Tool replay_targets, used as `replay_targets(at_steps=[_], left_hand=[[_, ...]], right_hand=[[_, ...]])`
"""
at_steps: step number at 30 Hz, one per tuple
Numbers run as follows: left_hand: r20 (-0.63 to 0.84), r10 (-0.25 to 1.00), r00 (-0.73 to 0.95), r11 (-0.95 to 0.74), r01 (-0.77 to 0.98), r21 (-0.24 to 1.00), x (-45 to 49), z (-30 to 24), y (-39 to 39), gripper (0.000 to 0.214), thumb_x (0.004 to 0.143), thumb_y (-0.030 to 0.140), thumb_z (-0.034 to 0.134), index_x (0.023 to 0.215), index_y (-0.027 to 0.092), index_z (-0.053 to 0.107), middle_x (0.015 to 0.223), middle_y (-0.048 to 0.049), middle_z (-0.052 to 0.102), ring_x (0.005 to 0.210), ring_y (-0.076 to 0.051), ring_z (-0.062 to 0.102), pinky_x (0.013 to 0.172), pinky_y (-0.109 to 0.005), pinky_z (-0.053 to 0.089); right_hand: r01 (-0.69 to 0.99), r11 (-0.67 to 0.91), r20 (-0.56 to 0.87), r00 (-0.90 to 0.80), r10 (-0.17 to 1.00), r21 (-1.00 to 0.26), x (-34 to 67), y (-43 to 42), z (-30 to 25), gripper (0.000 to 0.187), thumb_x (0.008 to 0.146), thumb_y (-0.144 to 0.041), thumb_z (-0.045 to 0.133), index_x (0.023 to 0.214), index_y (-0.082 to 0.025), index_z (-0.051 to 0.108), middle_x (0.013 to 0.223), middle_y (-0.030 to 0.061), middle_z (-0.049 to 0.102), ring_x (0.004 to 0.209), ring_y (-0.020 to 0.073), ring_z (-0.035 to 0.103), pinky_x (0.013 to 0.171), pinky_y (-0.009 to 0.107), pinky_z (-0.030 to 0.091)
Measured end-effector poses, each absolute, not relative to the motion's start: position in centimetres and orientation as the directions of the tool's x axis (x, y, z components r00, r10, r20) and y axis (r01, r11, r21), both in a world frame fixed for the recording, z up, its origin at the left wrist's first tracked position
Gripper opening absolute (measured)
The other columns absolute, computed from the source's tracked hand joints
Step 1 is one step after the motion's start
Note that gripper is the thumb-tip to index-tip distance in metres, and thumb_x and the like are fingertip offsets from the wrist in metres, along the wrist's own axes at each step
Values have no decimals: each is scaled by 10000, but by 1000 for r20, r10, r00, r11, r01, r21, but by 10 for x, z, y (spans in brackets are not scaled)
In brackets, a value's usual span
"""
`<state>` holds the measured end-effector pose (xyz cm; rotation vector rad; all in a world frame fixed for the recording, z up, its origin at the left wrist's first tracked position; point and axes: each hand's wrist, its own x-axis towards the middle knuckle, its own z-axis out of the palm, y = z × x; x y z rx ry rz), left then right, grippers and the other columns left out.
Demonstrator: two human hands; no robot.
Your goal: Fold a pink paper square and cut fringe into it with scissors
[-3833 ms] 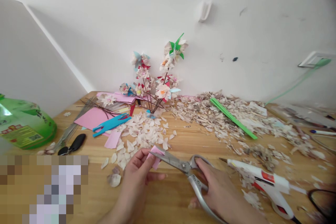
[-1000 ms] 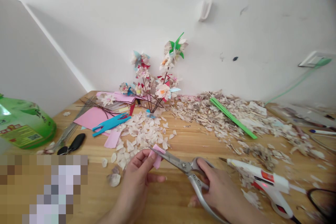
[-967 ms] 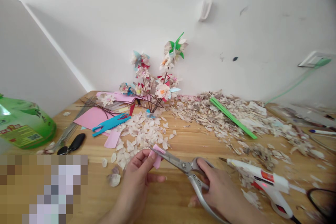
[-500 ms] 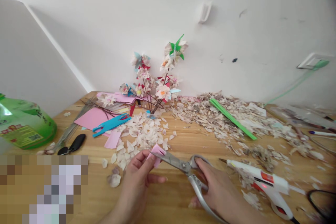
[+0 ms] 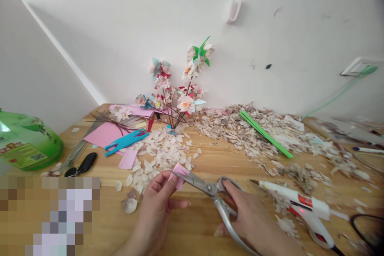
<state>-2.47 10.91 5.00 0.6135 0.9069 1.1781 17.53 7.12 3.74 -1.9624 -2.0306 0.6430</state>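
Between the thumb and fingers of my left hand [image 5: 163, 200] is a small piece of pink paper [image 5: 179, 185]. My right hand [image 5: 249, 212] grips metal scissors [image 5: 220, 200] by the handles. Their blades lie across the pink paper near my left fingertips. A slit shows in the paper's right side by the blades. Just beyond my left hand lie loose pale petals [image 5: 163, 148]. Behind them, handmade flowers [image 5: 186, 105] on thin brown stems stand upright near the wall.
A white glue gun [image 5: 309, 204] with a red light lies at the right. Dried petals [image 5: 234, 128] and green strips [image 5: 267, 134] spread behind it. Left are blue paper [image 5: 127, 142], pink sheets [image 5: 103, 136], a black key fob [image 5: 87, 162] and a green bottle [image 5: 33, 140].
Both hands, the paper and the scissors stay nearly in place. The whole view has shifted very slightly.
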Motion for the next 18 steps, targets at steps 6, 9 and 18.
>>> replay_targets(at_steps=[6, 9, 18], left_hand=[[-263, 956, 129, 291, -498, 817, -24, 51, 111, 127, 656, 265, 684, 712, 165, 630, 721, 3, 506, 680, -106, 467, 431, -190, 532], [-265, 955, 131, 295, -490, 821, -25, 50, 110, 138, 668, 278, 674, 721, 161, 626, 737, -5, 510, 704, -113, 473, 433, -189, 532], [-267, 953, 143, 303, -493, 816, -25, 52, 111, 136, 676, 281, 664, 747, 169, 632, 768, -17, 517, 824, -157, 502, 429, -183, 525]], right_hand=[[900, -19, -140, -47, 989, -435, 174, 71, 41, 375, 580, -399, 662, 834, -248, 431, 739, -15, 617, 635, 189, 518, 534, 243, 292], [906, -22, -147, -45, 988, -423, 174, 72, 40, 361, 578, -404, 656, 808, -247, 428, 688, -22, 604, 596, 179, 500, 511, 237, 265], [902, -40, -138, -22, 990, -429, 176, 73, 38, 358, 560, -413, 661, 766, -254, 414, 636, -38, 572, 568, 166, 484, 488, 226, 247]])
